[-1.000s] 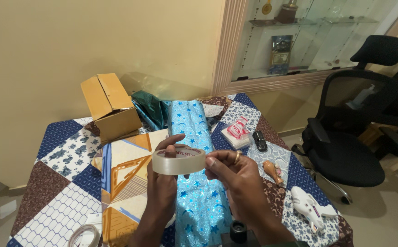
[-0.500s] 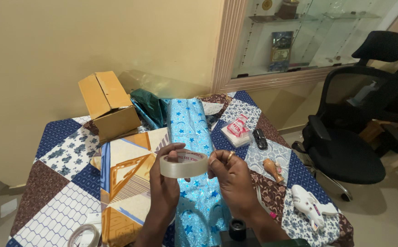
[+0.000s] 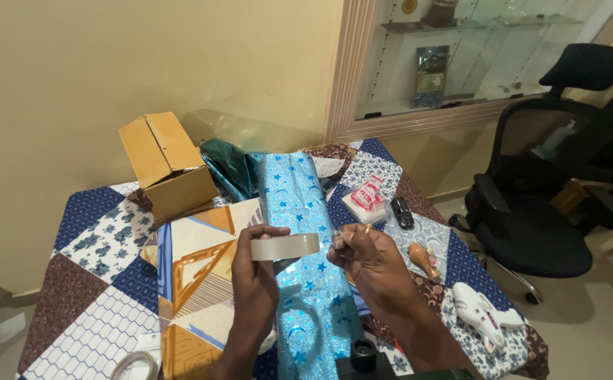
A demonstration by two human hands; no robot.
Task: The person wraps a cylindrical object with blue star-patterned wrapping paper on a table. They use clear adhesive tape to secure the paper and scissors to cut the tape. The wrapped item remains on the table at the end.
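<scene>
The left hand (image 3: pixel 258 276) is gripping a roll of clear tape (image 3: pixel 285 247) by its rim, its open core facing sideways, above the blue starred wrapping paper (image 3: pixel 299 232). Just beside it, the right hand (image 3: pixel 368 262) is pinching its fingertips (image 3: pixel 339 241) narrowly at the roll's edge.

tape roll (image 3: pixel 285 247): tipped edge-on from near face-on | right hand (image 3: pixel 366 259): slid rightward off roll, seemingly pinching tape end
</scene>
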